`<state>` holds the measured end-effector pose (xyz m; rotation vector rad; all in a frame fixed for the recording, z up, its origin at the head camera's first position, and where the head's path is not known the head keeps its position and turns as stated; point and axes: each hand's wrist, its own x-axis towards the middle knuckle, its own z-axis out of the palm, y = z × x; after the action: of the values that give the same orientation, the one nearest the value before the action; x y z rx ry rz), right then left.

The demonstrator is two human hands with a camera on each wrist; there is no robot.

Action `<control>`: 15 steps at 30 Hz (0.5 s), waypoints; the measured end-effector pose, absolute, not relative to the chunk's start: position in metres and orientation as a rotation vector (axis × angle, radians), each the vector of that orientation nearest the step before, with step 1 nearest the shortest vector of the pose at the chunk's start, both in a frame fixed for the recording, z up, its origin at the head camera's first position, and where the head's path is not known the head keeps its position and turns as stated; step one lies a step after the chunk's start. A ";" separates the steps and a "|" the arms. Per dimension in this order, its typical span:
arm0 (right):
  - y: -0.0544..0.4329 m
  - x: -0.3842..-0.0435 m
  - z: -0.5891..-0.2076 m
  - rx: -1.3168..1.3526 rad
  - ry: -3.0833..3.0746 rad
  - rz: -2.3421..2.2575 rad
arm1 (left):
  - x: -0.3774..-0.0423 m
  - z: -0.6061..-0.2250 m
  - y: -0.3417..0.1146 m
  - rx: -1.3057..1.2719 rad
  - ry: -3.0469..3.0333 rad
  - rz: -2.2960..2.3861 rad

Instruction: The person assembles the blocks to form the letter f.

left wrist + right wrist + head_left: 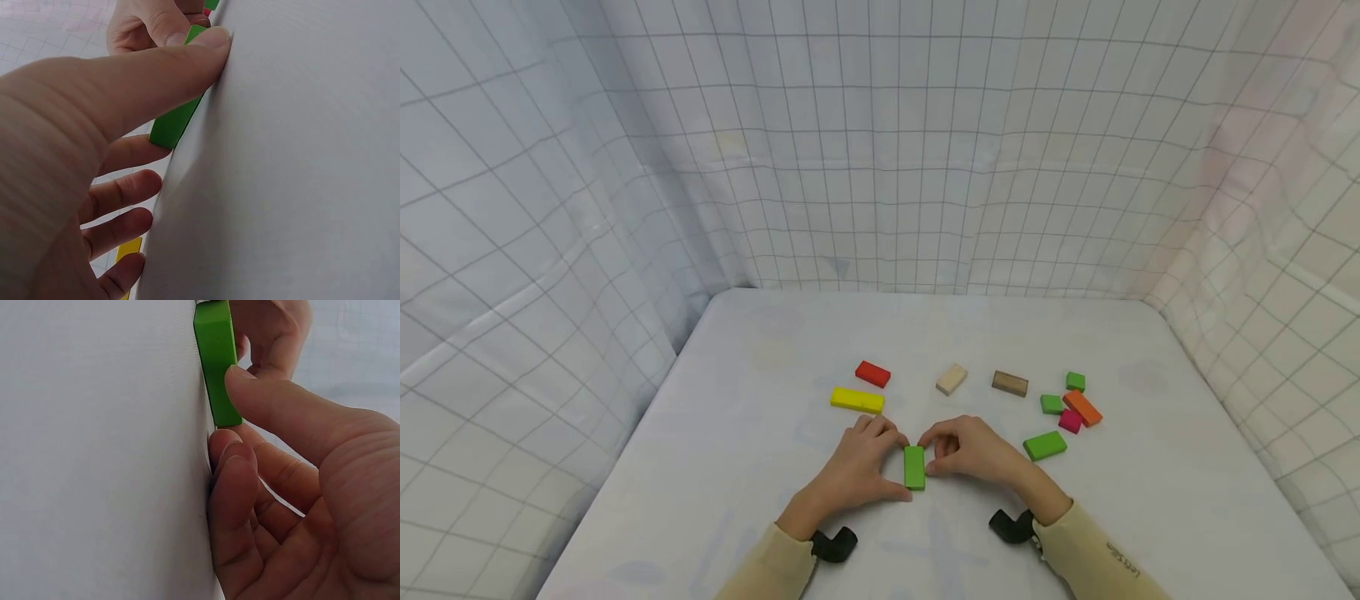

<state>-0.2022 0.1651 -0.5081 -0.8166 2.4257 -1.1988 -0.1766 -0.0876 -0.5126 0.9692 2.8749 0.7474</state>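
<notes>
A bright green rectangular block [914, 468] lies on the white table between the two hands, its long side pointing away from the body. My left hand [863, 467] holds it lengthwise, the thumb across its near end and the index finger at its far end. The left hand's other fingers spread loosely along the table in the left wrist view. From the other side, my right hand [973, 452] pinches the same block [217, 369], thumb tip on its long side and index finger by the far corner. The remaining right fingers curl beside the tabletop.
Beyond the left hand lie a yellow block [857, 401] and a red block [873, 374]. A pale wood block [952, 379] and a brown block [1010, 383] lie farther back. To the right are green blocks [1045, 446], an orange block [1082, 408] and a magenta cube [1071, 421]. Grid-patterned curtains [880, 167] surround the table.
</notes>
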 end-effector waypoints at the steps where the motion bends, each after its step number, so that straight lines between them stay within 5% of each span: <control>1: 0.165 -0.202 -0.508 -0.818 2.426 -1.201 | -0.177 -0.512 -0.088 0.968 2.874 0.747; 15: 0.166 -0.202 -0.508 -0.799 2.422 -1.215 | -0.175 -0.513 -0.088 0.965 2.860 0.772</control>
<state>-0.2022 0.1659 -0.5084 -0.7990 2.4216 -1.2147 -0.1753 -0.0880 -0.5126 0.9646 2.8600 0.7723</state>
